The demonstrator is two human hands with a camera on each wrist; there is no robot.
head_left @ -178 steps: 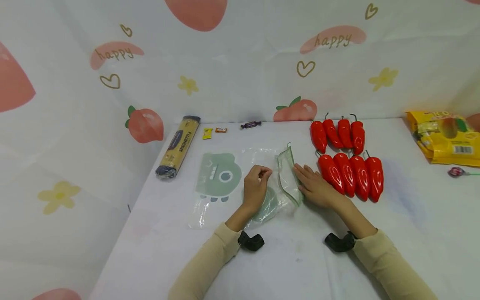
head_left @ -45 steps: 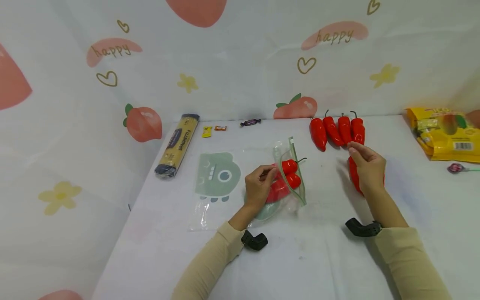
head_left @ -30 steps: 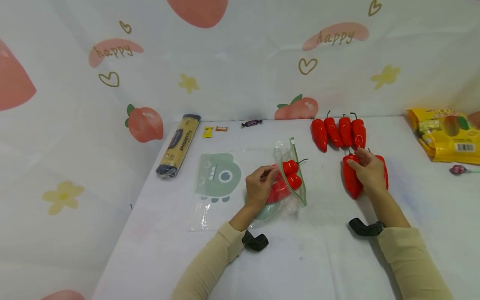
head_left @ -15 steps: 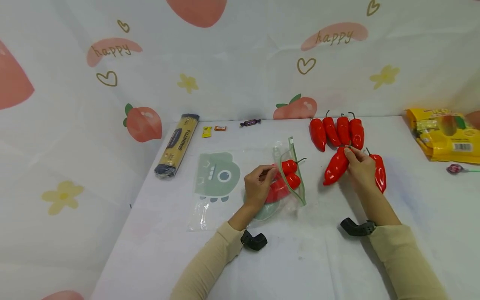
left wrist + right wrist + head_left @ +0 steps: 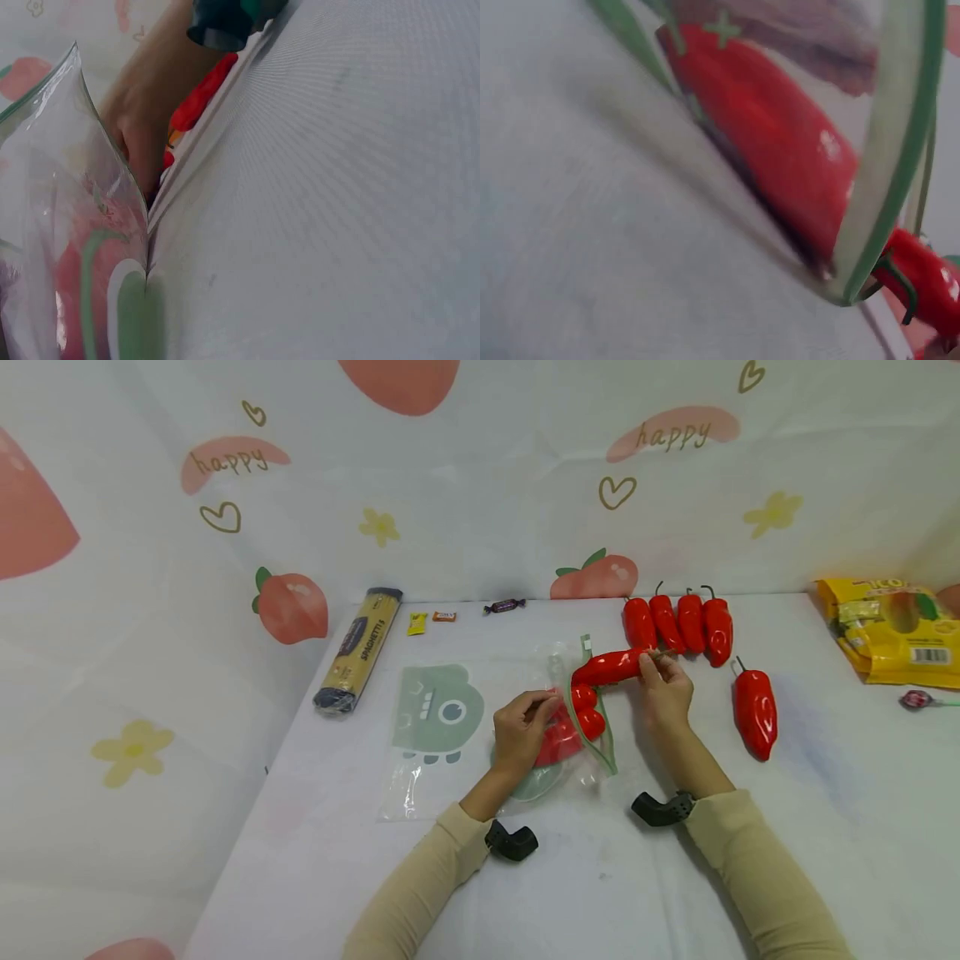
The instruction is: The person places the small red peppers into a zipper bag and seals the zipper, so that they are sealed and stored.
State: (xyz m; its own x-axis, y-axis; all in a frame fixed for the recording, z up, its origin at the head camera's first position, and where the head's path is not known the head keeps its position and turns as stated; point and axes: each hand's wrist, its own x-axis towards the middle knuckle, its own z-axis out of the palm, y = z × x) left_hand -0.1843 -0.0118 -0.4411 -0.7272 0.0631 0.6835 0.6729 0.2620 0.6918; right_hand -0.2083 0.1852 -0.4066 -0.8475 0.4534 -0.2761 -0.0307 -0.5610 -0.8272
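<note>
On the white table (image 5: 570, 885), your left hand (image 5: 519, 735) pinches a clear plastic bag (image 5: 465, 727) near its mouth, thumb and fingertips together on the upper layer. The bag lies with its green-edged mouth facing your right, held open, and a green cartoon animal is printed on it. Two bagged peppers (image 5: 591, 723) lie side by side inside, their stem ends at the mouth. Your right hand (image 5: 665, 693) grips a held pepper (image 5: 611, 667) by its stem end, between thumb and fingers; it points leftward, its tip at the mouth of the bag, above the two already there. How far that tip reaches inside, I cannot tell. The right wrist view shows one pepper close up behind the clear film, a curled green stem poking past the rim.

To your right, a lone pepper (image 5: 755, 714) rests well apart from the bag. Behind your right hand, four peppers (image 5: 691, 623) form a row near the back edge. A spaghetti packet (image 5: 358, 652) lies at the far left, with a yellow sweet (image 5: 417, 623), an orange sweet (image 5: 444, 617) and a purple sweet (image 5: 505, 607) near it. At the far right, a lollipop (image 5: 917, 699) lies just in front of a yellow packet (image 5: 896, 631)
</note>
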